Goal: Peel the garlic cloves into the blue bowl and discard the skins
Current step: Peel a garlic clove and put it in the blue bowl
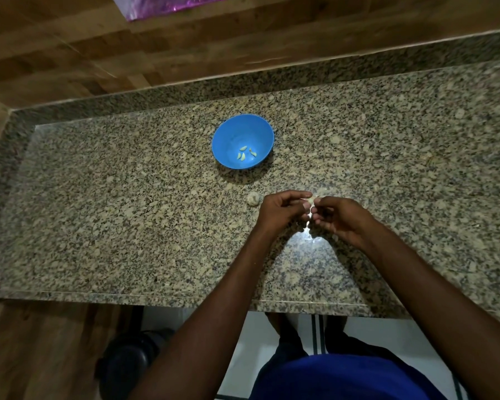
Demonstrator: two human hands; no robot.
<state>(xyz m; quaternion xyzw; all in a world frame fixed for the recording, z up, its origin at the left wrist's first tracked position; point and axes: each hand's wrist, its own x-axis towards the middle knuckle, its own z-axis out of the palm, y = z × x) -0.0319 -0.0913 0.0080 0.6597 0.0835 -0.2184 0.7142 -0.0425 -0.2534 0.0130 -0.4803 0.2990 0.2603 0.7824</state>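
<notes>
At mid-frame we pinch a garlic clove [309, 200] between both grips, left hand [283, 210] and right hand [337, 219] closed on it fingertip to fingertip. We should tear the skin gently, keeping the clove whole. Left lies the garlic bulb [253, 198] on the worktop [127, 197]; above, the blue bowl [243, 141] holds peeled cloves [244, 153].

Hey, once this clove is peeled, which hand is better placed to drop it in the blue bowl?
Probably the left hand. It sits on the side of the blue bowl, which lies ahead and to the left of both hands. The right hand would have to cross over the left. Both pinch the clove now.
</notes>
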